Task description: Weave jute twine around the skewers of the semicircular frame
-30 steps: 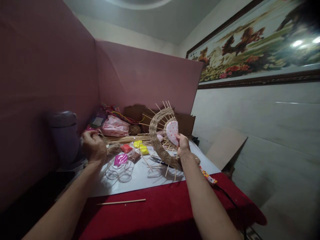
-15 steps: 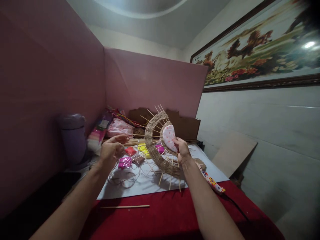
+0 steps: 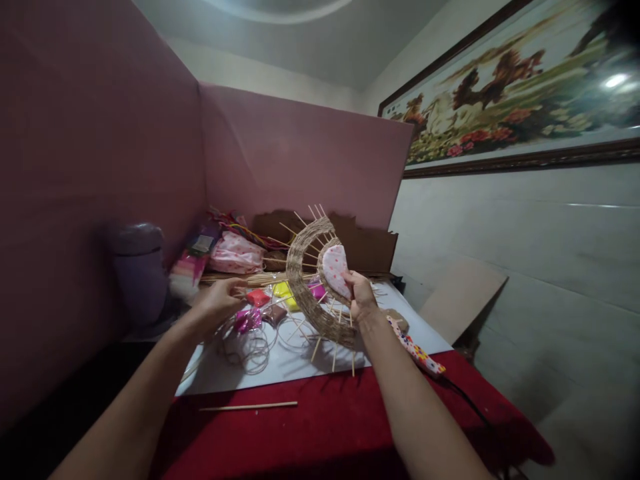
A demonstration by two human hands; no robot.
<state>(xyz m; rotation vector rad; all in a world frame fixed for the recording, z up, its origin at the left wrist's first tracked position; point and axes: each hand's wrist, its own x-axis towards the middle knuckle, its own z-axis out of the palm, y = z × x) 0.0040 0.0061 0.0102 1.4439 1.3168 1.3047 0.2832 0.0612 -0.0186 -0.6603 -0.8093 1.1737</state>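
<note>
My right hand (image 3: 361, 293) is closed on the inner edge of a half-round woven piece (image 3: 300, 280). Its centre is a pink-dotted white cloth half-disc (image 3: 334, 267), with thin wooden sticks fanning out through a broad band of brown twine. To the left, my left hand (image 3: 223, 298) is held palm down, its fingers bent together around a strand of thin twine. Loose loops of the twine (image 3: 253, 353) hang and lie below that hand. The pinched part of the strand is hard to see.
A single stick (image 3: 250, 406) lies on the red cloth (image 3: 310, 433) in front. Red (image 3: 258, 297), yellow (image 3: 283, 291) and magenta (image 3: 249, 321) packets sit on the white board (image 3: 215, 380). A flower-patterned glue gun (image 3: 417, 353) lies at right; a lidded bin (image 3: 137, 273) stands left.
My left hand has turned palm down and shifted slightly, with the twine loops below changing shape. The woven piece stays in my right hand. The camera view has tilted a little.
</note>
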